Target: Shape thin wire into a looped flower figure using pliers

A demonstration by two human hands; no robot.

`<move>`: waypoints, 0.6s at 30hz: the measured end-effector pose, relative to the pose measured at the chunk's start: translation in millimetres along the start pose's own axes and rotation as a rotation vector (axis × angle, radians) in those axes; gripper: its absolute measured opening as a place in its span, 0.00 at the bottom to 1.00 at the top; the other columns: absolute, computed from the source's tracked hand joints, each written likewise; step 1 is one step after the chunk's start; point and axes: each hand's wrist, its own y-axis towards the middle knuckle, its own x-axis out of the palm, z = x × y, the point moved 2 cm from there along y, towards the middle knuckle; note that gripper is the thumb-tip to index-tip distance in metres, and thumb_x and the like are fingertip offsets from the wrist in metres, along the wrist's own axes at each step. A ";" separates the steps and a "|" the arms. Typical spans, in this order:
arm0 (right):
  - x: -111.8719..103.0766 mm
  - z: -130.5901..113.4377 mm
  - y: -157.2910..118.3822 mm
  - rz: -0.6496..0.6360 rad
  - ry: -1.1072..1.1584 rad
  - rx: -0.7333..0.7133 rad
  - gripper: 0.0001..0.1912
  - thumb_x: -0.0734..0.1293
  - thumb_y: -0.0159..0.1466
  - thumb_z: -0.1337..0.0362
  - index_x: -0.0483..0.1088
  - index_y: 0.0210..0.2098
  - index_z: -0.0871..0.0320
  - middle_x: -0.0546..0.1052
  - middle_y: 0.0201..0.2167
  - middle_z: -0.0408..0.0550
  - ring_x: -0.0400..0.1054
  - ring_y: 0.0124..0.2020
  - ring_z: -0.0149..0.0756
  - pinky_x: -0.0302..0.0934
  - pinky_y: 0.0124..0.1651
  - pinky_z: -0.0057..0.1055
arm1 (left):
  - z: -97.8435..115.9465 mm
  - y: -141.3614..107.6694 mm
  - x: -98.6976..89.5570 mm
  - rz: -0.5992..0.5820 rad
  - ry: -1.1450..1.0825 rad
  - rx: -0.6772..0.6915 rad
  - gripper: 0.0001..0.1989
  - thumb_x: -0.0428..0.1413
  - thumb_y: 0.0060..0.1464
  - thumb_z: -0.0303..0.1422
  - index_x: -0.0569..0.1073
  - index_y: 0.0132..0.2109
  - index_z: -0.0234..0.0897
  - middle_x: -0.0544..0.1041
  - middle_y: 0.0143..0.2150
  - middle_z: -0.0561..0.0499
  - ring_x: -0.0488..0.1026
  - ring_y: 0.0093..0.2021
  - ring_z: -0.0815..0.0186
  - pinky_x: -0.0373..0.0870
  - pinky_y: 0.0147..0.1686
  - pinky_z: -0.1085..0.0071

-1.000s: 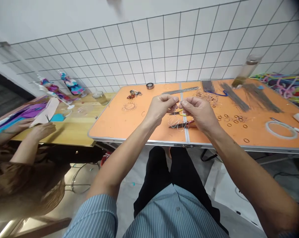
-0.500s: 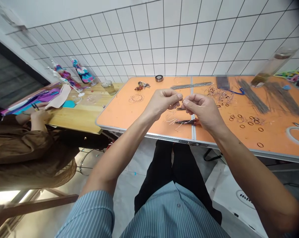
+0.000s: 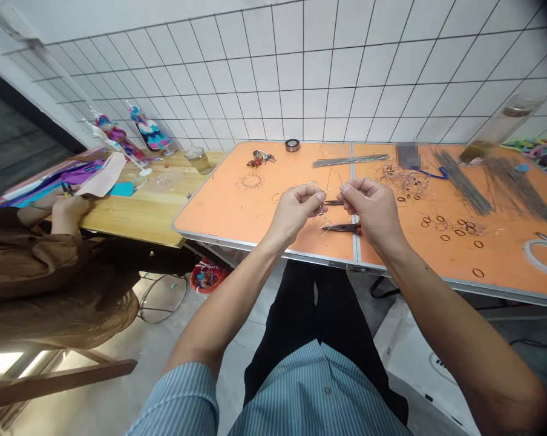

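My left hand (image 3: 296, 209) and my right hand (image 3: 371, 206) meet over the orange folding table (image 3: 219, 209), pinching a thin bent wire (image 3: 333, 180) between their fingertips. The wire rises in a narrow loop above my hands, and loose ends hang below them. Just under my hands lie red-handled pliers (image 3: 345, 228), partly hidden by my right hand. A second dark tool (image 3: 332, 203) shows between my hands, mostly covered. A small wire flower shape (image 3: 250, 180) lies to the left.
Bundles of grey wire rods (image 3: 464, 191) and several small dark rings (image 3: 459, 231) lie on the table's right side, with a glass jar (image 3: 498, 130) behind. A tape roll (image 3: 292, 145) sits at the back. A co-worker's hand (image 3: 69, 209) works at a wooden table (image 3: 132, 221) on the left.
My hands have come closer together, and a wire loop now stands above them. The view has shifted slightly, with the table sitting a little lower in the picture.
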 end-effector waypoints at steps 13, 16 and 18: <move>-1.5 -6.0 -9.0 -0.063 -0.104 -0.052 0.05 0.76 0.63 0.62 0.79 0.31 0.54 0.82 0.31 0.44 0.68 0.29 0.33 0.64 0.34 0.34 | 1.1 3.5 5.2 0.046 0.117 0.145 0.12 0.67 0.60 0.37 0.79 0.30 0.39 0.73 0.26 0.55 0.68 0.28 0.71 0.65 0.34 0.70; -2.1 -10.0 -8.1 -0.067 -0.139 -0.047 0.06 0.75 0.63 0.61 0.79 0.31 0.54 0.82 0.30 0.44 0.68 0.29 0.33 0.64 0.33 0.34 | 3.2 7.6 6.8 0.018 0.114 0.159 0.12 0.67 0.59 0.37 0.79 0.29 0.39 0.73 0.25 0.54 0.67 0.28 0.70 0.65 0.34 0.69; -2.3 -12.5 -6.0 -0.065 -0.162 -0.043 0.05 0.75 0.63 0.62 0.78 0.31 0.54 0.81 0.30 0.44 0.69 0.29 0.34 0.63 0.32 0.34 | 3.4 11.1 7.4 0.016 0.108 0.150 0.12 0.68 0.58 0.38 0.80 0.29 0.39 0.73 0.25 0.54 0.68 0.28 0.70 0.65 0.34 0.69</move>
